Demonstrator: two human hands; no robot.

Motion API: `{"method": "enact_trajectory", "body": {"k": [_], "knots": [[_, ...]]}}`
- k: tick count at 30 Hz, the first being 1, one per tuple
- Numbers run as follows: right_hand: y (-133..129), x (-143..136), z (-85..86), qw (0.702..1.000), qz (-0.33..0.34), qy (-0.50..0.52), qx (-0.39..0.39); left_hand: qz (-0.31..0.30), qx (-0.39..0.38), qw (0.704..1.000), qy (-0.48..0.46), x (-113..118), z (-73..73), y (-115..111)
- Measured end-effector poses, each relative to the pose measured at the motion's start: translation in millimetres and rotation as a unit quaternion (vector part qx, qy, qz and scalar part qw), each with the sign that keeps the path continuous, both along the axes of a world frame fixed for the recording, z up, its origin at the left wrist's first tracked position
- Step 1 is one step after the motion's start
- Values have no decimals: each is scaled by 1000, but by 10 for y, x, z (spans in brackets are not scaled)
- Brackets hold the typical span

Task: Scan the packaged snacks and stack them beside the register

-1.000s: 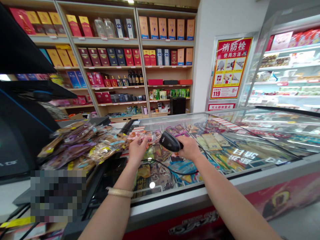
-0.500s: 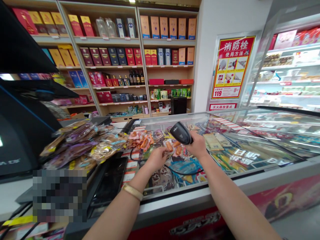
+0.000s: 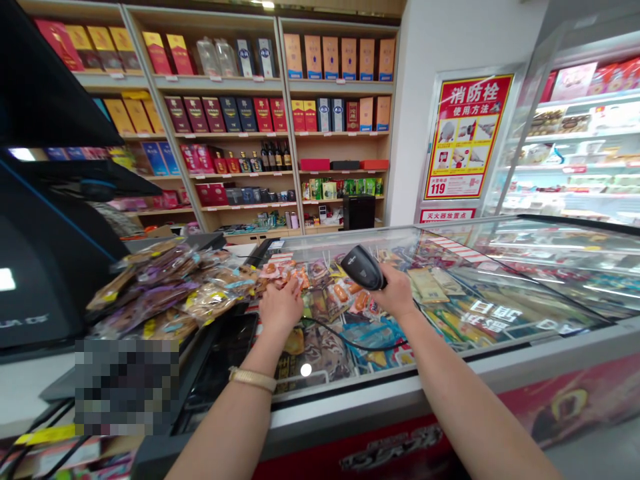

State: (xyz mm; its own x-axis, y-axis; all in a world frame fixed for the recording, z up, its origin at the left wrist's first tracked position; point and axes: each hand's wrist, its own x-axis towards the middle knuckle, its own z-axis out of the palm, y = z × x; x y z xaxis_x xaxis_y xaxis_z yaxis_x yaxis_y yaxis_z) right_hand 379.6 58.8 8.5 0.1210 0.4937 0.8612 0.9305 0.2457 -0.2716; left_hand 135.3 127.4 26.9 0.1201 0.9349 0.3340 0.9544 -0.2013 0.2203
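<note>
A black handheld barcode scanner (image 3: 363,268) is held in my right hand (image 3: 396,292), fingers wrapped round its handle, above the glass top of a chest freezer. From it a black cable loops over the glass. My left hand (image 3: 281,303), with a gold band on its wrist, reaches onto a pile of small wrapped sausages (image 3: 270,275). Its fingers are stretched forward and touch the packets; the fingertips are partly hidden among them. A second small group of wrapped sausages (image 3: 345,292) lies on the glass just below the scanner.
Bagged brown snacks (image 3: 170,280) are heaped at the left beside a black monitor (image 3: 40,267). A dark flat panel (image 3: 223,353) lies near my left forearm. The chest freezer (image 3: 500,363) stretches right. Shelves of boxes and bottles (image 3: 225,113) stand behind.
My left hand has left the sausage packets under the scanner and moved left to the other pile. My right hand and the scanner stay nearly in place.
</note>
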Motion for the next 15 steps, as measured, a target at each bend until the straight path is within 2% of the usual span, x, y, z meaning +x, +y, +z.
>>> {"method": "enact_trajectory", "body": {"k": [3,6,11,13,15], "knots": [[0,-2,-2,1000,-5,-3,-7,-19,5,1000,23,1,-41,18],[3,0,-7,1000,-6,-7,-15,-35,36,999,1,-2,-91,63],[22,13,-22,1000,-1,-14,-11,-83,54,986,-137,-31,-106,168],[29,15,-26,1000,-4,-16,-9,-111,81,966,-220,-25,-87,194],[32,13,-29,1000,-4,-17,-7,-136,104,932,-321,-6,-68,207]]}}
